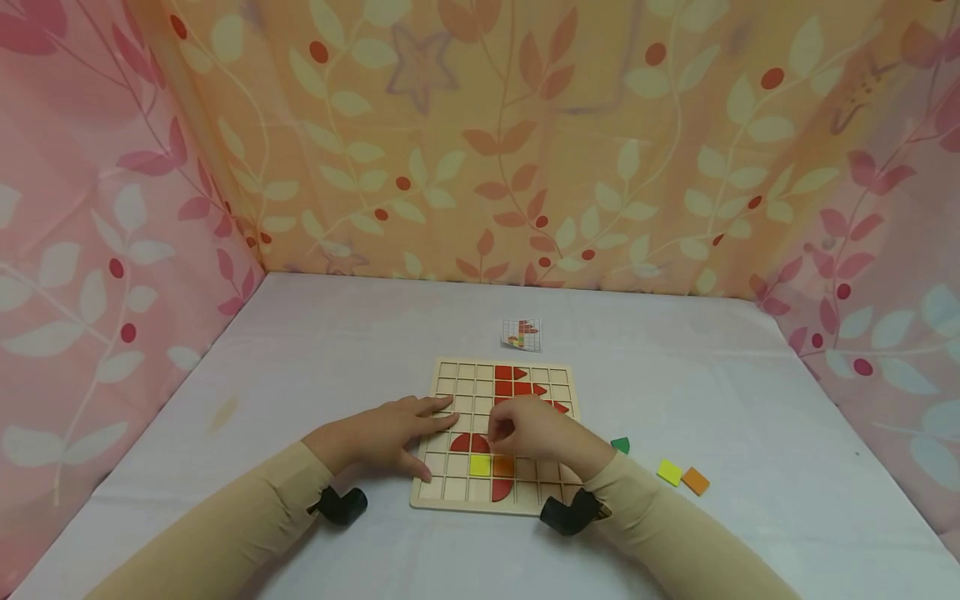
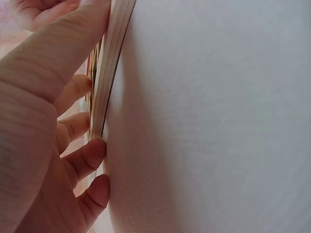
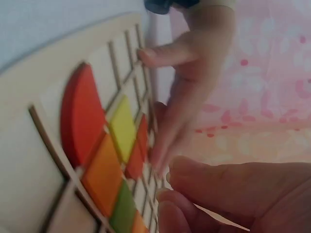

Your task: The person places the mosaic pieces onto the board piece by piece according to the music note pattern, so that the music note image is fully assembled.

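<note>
A wooden grid board (image 1: pixel 456 493) lies on the table, bearing red squares and triangles (image 1: pixel 503 373), red quarter-round pieces (image 1: pixel 501 490), a yellow square (image 1: pixel 480 465) and an orange square (image 1: pixel 504 466). My left hand (image 1: pixel 386 433) rests at the board's left side, fingers spread, touching its edge (image 2: pixel 108 63). Over the middle of the board is my right hand (image 1: pixel 536 429), fingers bent and thumb near the index fingertip, close to a red quarter-round piece. Nothing shows between its fingertips (image 3: pixel 177 170) in the right wrist view. A green piece (image 3: pixel 123 208) sits beside the orange square there.
Right of the board lie a green piece (image 1: pixel 621 445), a yellow square (image 1: pixel 670 472) and an orange square (image 1: pixel 696 481). Behind the board is a small printed card (image 1: pixel 521 334) with a coloured grid pattern. Patterned cloth (image 1: pixel 480 150) hangs around the white table (image 1: pixel 360 325).
</note>
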`<action>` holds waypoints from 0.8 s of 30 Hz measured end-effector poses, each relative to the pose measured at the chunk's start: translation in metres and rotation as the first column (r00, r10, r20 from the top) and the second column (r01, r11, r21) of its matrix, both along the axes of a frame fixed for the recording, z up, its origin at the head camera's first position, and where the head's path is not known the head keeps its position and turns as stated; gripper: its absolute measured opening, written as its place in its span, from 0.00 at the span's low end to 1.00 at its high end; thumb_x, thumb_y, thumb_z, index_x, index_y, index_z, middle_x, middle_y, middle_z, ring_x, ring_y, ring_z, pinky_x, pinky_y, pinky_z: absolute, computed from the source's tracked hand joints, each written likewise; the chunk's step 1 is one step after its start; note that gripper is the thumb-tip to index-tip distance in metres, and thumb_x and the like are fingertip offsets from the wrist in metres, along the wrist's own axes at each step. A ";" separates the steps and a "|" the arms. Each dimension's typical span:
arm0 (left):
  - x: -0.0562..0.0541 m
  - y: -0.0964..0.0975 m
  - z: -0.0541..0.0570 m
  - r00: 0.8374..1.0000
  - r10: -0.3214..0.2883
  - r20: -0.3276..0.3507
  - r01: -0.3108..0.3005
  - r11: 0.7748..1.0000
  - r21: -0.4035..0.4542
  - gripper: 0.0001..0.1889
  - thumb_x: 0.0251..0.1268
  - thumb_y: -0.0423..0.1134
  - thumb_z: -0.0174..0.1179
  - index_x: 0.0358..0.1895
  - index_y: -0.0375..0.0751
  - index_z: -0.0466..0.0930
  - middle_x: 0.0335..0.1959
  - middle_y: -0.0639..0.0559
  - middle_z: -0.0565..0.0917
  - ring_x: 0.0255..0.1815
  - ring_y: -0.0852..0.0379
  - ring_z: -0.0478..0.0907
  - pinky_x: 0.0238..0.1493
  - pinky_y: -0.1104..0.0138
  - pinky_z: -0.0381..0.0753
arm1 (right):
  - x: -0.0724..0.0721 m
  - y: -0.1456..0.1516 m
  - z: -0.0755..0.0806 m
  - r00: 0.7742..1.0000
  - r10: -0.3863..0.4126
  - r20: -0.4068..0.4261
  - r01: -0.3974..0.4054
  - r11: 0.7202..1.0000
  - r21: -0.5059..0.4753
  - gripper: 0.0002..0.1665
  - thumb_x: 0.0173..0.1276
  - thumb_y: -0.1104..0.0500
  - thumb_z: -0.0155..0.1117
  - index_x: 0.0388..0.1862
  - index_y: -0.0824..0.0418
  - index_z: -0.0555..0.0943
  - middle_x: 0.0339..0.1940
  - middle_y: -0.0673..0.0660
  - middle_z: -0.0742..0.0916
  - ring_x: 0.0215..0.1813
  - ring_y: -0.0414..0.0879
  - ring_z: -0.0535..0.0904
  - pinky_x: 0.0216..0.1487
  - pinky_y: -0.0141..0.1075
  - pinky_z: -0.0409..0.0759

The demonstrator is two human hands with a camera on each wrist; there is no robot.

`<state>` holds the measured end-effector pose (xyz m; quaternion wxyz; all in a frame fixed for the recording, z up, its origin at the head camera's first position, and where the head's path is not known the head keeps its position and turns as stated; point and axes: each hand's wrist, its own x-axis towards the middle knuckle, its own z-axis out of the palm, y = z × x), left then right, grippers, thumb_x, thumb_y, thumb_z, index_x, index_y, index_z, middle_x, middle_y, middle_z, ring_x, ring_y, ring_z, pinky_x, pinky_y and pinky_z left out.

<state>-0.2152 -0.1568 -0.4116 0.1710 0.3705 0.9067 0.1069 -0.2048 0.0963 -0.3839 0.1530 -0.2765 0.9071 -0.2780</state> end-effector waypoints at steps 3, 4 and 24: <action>0.000 0.001 0.000 1.000 0.005 0.008 -0.005 1.000 0.001 0.46 0.44 0.71 0.55 0.70 0.65 0.51 0.73 0.60 0.47 0.71 0.49 0.49 0.64 0.51 0.57 | -0.001 0.011 0.007 1.000 -0.013 0.016 0.014 0.999 -0.035 0.06 0.55 0.63 0.67 0.23 0.54 0.80 0.20 0.45 0.79 0.27 0.40 0.73 0.31 0.34 0.73; 0.000 0.001 0.000 1.000 0.006 0.010 -0.006 1.000 0.003 0.46 0.43 0.71 0.55 0.70 0.65 0.51 0.73 0.59 0.47 0.71 0.49 0.49 0.64 0.51 0.57 | -0.001 0.016 0.010 0.999 -0.023 0.023 0.024 0.999 -0.042 0.06 0.55 0.63 0.67 0.23 0.54 0.80 0.21 0.45 0.79 0.28 0.41 0.73 0.31 0.34 0.74; 0.003 0.002 0.002 0.999 0.038 0.034 -0.038 0.999 -0.007 0.46 0.44 0.71 0.55 0.70 0.68 0.49 0.73 0.62 0.44 0.71 0.42 0.45 0.65 0.47 0.53 | 0.001 0.129 0.020 0.969 -0.210 0.128 0.210 0.978 0.013 0.05 0.56 0.62 0.67 0.31 0.60 0.80 0.22 0.50 0.78 0.28 0.45 0.72 0.29 0.37 0.71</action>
